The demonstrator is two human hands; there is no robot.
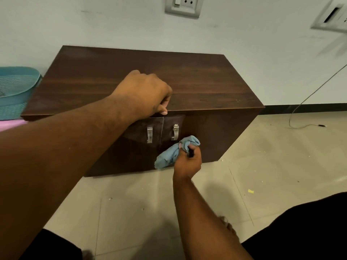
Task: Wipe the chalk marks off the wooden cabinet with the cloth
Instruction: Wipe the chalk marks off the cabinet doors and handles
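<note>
A low dark wooden cabinet [206, 83] stands against the wall, with two front doors and two metal handles [149, 134]. My left hand [146, 92] rests on the top's front edge, fingers curled over the lip above the doors. My right hand [188, 162] holds a bunched light blue cloth [174, 152] against the right door, just below its handle [175, 132]. I see no clear chalk marks on the top; a few pale specks sit near its right front corner.
A teal plastic basket [15, 87] stands left of the cabinet, with something pink [9, 123] below it. A thin cable [308, 102] trails across the tiled floor [272, 166] on the right. Wall sockets [183, 5] sit above. My knees show at the bottom.
</note>
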